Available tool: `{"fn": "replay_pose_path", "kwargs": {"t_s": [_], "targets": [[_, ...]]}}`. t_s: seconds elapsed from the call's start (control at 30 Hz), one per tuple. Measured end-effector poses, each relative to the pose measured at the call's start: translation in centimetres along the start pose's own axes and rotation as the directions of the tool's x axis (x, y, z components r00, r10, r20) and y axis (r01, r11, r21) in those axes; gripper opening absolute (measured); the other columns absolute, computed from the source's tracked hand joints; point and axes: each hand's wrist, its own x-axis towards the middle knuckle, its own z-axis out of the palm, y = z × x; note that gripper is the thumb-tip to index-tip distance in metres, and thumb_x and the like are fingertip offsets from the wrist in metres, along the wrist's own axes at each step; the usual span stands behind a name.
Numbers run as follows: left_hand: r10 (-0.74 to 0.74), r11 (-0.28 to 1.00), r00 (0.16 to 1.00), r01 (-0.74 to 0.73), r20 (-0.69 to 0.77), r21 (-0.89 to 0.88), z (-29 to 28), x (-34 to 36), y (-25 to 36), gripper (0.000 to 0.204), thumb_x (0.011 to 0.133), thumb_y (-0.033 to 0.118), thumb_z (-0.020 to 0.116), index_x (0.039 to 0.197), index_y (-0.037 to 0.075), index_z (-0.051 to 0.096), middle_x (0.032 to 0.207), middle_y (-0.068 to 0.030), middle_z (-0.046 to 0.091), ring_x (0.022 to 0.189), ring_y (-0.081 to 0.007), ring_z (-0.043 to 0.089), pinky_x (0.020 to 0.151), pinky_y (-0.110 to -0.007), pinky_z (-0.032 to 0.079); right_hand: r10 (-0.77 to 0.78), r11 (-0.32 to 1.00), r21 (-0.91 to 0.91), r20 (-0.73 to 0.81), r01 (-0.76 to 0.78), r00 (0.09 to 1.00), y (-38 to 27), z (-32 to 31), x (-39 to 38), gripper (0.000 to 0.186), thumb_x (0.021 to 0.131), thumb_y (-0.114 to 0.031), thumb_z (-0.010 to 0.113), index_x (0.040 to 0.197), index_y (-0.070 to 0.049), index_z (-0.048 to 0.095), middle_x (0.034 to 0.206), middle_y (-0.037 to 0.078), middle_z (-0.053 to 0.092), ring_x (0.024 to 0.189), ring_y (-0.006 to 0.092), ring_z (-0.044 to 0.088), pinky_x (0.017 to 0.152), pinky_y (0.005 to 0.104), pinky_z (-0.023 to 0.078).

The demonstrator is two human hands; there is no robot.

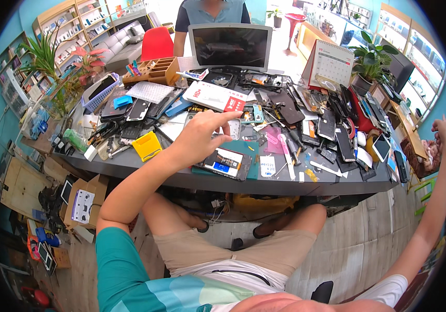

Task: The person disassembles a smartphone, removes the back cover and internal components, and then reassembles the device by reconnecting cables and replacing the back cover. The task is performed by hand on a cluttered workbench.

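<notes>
My left hand (204, 135) hangs over the middle of the cluttered desk. Its index finger stretches to the right with the thumb apart below it, and nothing shows between them. Beyond it lies a white and red flat box (207, 96). Partly covered by the hand is a white-framed phone part (235, 130). Nearer the desk's front edge, an opened phone (227, 162) with a blue-marked battery rests on a green mat (253, 170). Far off to the right, my right hand (440, 130) is raised beside a dark shape at the picture's rim, its fingers slightly apart.
Several phones and parts crowd the desk, with a laptop (230, 47) and a wooden organizer (160, 70) behind. At right stand a desk calendar (329, 65) and a potted plant (371, 60). A person (215, 13) is beyond the laptop. A cardboard box (95, 190) sits low left.
</notes>
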Motion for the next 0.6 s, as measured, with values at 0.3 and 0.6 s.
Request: {"fn": "replay_pose_path", "kwargs": {"t_s": [0.3, 0.6], "targets": [[0.018, 0.999, 1.000, -0.018, 0.010, -0.034, 0.1, -0.1, 0.1, 0.060, 0.091, 0.000, 0.079, 0.148, 0.011, 0.068, 0.100, -0.0062, 0.080, 0.090, -0.0230, 0.069, 0.092, -0.041, 0.054, -0.007, 0.999, 0.031, 0.012, 0.007, 1.000, 0.0, 0.6, 0.5, 0.051, 0.094, -0.016, 0.065, 0.144, -0.008, 0.060, 0.065, 0.006, 0.055, 0.051, 0.0170, 0.049, 0.045, 0.0356, 0.038], [0.022, 0.996, 0.999, -0.020, 0.026, -0.089, 1.3, -0.4, 0.8, 0.066, 0.088, 0.002, 0.082, 0.151, 0.011, 0.066, 0.095, -0.0052, 0.077, 0.088, -0.0218, 0.067, 0.089, -0.039, 0.054, -0.556, 0.828, 0.012, 0.149, 0.561, 0.818, 0.7, 4.9, -3.2, 0.096, 0.089, -0.009, 0.058, 0.178, -0.018, 0.022, 0.071, 0.002, 0.063, 0.052, 0.0084, 0.047, 0.047, 0.0287, 0.036]]}}
